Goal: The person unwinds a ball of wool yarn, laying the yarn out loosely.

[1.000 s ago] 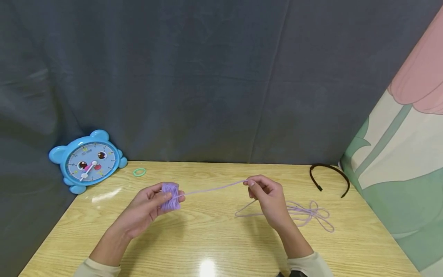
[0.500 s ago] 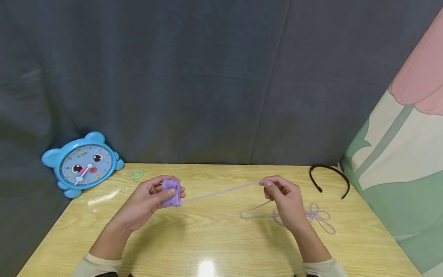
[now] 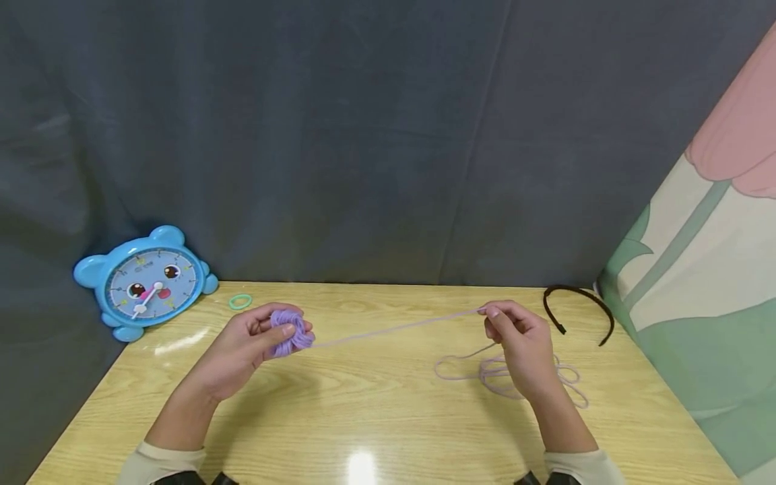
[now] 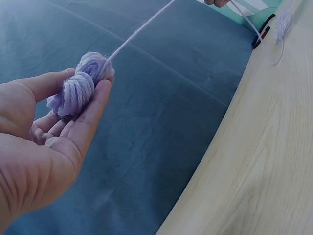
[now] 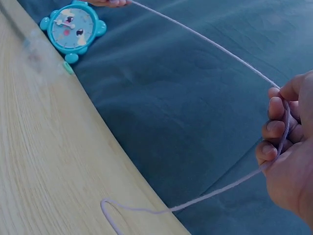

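Left hand pinches a purple yarn bundle; right hand pinches its strand.
Far left, a blue clock bears unreadably small print; far right lies a black headband.

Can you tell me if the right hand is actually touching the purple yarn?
Touching. The right wrist view shows the right hand pinching the yarn, which also lies against its curled fingers.
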Available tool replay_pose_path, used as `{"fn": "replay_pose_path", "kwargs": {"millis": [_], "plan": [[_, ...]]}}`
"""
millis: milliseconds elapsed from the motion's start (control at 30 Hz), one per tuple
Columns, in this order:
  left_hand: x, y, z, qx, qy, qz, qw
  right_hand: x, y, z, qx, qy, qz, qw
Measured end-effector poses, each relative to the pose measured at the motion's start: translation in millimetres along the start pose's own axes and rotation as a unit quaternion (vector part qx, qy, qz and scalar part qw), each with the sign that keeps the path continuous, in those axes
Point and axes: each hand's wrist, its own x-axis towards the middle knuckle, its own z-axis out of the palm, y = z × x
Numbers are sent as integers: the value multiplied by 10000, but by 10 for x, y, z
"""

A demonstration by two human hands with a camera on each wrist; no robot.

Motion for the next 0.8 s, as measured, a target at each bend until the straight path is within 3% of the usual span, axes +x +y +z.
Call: {"fn": "replay_pose_path", "kwargs": {"millis": [233,600,800], "plan": [[-18,44,-53,80,321,33,9994,30,-21,-41,-26,-58,-29,10000],[-23,62,-48,3,305,25,9995,53,-35,-142,374,323,55,9988],[-29,50,-63,-64,294,16,9995,68,-47,-205,727,474,-117,9962]]}}
